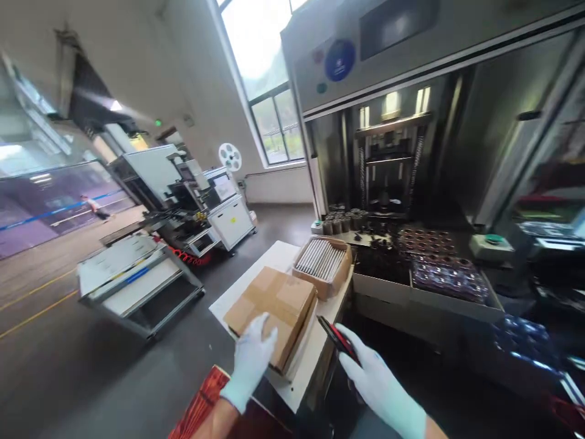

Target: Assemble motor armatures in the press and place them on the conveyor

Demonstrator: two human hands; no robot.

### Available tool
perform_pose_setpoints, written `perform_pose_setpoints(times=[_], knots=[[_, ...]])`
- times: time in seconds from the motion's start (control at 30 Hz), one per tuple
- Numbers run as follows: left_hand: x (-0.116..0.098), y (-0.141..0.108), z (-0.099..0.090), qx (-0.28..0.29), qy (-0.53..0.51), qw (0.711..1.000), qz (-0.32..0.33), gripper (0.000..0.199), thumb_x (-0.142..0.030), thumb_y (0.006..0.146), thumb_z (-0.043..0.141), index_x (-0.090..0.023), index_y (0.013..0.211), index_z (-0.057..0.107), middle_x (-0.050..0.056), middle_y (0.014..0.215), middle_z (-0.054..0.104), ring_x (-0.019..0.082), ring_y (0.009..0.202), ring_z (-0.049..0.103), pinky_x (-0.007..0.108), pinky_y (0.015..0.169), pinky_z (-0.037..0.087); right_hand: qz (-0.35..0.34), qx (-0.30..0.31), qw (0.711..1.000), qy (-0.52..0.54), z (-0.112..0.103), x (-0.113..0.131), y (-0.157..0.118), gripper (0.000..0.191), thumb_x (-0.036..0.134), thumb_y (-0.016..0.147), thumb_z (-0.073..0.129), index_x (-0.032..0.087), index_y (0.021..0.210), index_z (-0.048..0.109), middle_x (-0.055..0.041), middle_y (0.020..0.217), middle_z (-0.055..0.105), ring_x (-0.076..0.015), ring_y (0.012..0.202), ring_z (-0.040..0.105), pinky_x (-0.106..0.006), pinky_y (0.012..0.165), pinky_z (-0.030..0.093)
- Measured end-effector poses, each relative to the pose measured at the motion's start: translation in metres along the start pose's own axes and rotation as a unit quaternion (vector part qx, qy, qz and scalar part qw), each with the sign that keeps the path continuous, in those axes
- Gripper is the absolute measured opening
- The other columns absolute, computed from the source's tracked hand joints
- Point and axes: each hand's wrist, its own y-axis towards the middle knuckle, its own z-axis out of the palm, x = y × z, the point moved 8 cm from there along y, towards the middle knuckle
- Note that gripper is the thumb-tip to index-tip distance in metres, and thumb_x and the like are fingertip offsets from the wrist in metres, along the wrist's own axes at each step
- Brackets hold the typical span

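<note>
Gloved left hand [251, 360] lies open, fingers spread, against a taped cardboard box [269, 311] on a pale desk [278, 257]; the right hand [379, 384] grips a flat red-and-black slab [338, 339] just beside it.

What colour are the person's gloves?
Pale blue on the left hand and right hand, clearest in the head view.
</note>
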Motion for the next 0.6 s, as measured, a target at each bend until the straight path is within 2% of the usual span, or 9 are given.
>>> perform_pose_setpoints(times=[0.07, 0.1, 0.2, 0.3, 0.4, 0.5, 0.6], knots=[[0.055, 0.031, -0.015, -0.074, 0.087, 0.993, -0.032, 0.059, -0.042, 0.086, 0.045, -0.01, 0.135, 0.047, 0.016, 0.142, 0.048, 0.029, 0.131, 0.044, 0.044, 0.112, 0.032, -0.123, 0.036, 0.985, -0.113, 0.025, 0.043, 0.053, 0.056, 0.032, 0.088, 0.039, 0.019, 0.143, 0.041, -0.0115, 0.124, 0.062, -0.0234, 0.114, 0.058, -0.037, 0.098, 0.045], [0.075, 0.044, -0.018, -0.102, 0.118, 0.987, -0.041, 0.062, -0.044, 0.086, 0.045, -0.009, 0.136, 0.045, 0.017, 0.144, 0.045, 0.03, 0.133, 0.041, 0.045, 0.112, 0.031, -0.169, 0.056, 0.971, -0.16, 0.042, 0.061, 0.078, 0.056, 0.029, 0.088, 0.039, 0.018, 0.143, 0.04, -0.0127, 0.13, 0.058, -0.0233, 0.119, 0.054, -0.036, 0.102, 0.041], [0.108, 0.073, -0.008, -0.143, 0.171, 0.973, -0.055, 0.064, -0.047, 0.087, 0.044, -0.007, 0.137, 0.045, 0.019, 0.147, 0.04, 0.033, 0.137, 0.034, 0.048, 0.114, 0.028, -0.226, 0.108, 0.929, -0.273, 0.099, 0.103, 0.152, 0.053, 0.024, 0.092, 0.034, 0.017, 0.144, 0.038, -0.0145, 0.123, 0.061, -0.0222, 0.111, 0.059, -0.033, 0.096, 0.044], [0.122, 0.089, 0.012, -0.145, 0.183, 0.97, -0.066, 0.06, -0.044, 0.089, 0.04, -0.008, 0.135, 0.047, 0.02, 0.146, 0.041, 0.033, 0.137, 0.034, 0.051, 0.114, 0.026, -0.232, 0.153, 0.889, -0.363, 0.159, 0.128, 0.218, 0.053, 0.022, 0.093, 0.033, 0.021, 0.145, 0.035, -0.0136, 0.114, 0.064, -0.0218, 0.102, 0.063, -0.032, 0.086, 0.046], [0.127, 0.094, 0.02, -0.154, 0.174, 0.97, -0.074, 0.059, -0.044, 0.089, 0.04, -0.008, 0.136, 0.047, 0.019, 0.147, 0.041, 0.034, 0.138, 0.033, 0.052, 0.115, 0.025, -0.227, 0.211, 0.857, -0.412, 0.208, 0.137, 0.267, 0.054, 0.02, 0.091, 0.036, 0.021, 0.146, 0.034, -0.0146, 0.113, 0.065, -0.0229, 0.1, 0.064, -0.033, 0.082, 0.047], [0.128, 0.095, 0.018, -0.147, 0.165, 0.972, -0.085, 0.059, -0.043, 0.088, 0.043, -0.009, 0.136, 0.047, 0.018, 0.147, 0.041, 0.035, 0.138, 0.033, 0.052, 0.116, 0.025, -0.211, 0.26, 0.839, -0.428, 0.236, 0.132, 0.289, 0.054, 0.022, 0.09, 0.04, 0.019, 0.144, 0.037, -0.0156, 0.114, 0.065, -0.0244, 0.101, 0.064, -0.035, 0.084, 0.047], [0.129, 0.098, 0.015, -0.139, 0.16, 0.971, -0.11, 0.059, -0.041, 0.088, 0.045, -0.01, 0.138, 0.045, 0.016, 0.147, 0.041, 0.035, 0.138, 0.032, 0.052, 0.116, 0.026, -0.193, 0.286, 0.828, -0.441, 0.248, 0.125, 0.29, 0.059, 0.023, 0.088, 0.046, 0.016, 0.145, 0.033, -0.019, 0.116, 0.063, -0.027, 0.103, 0.063, -0.038, 0.085, 0.048]])
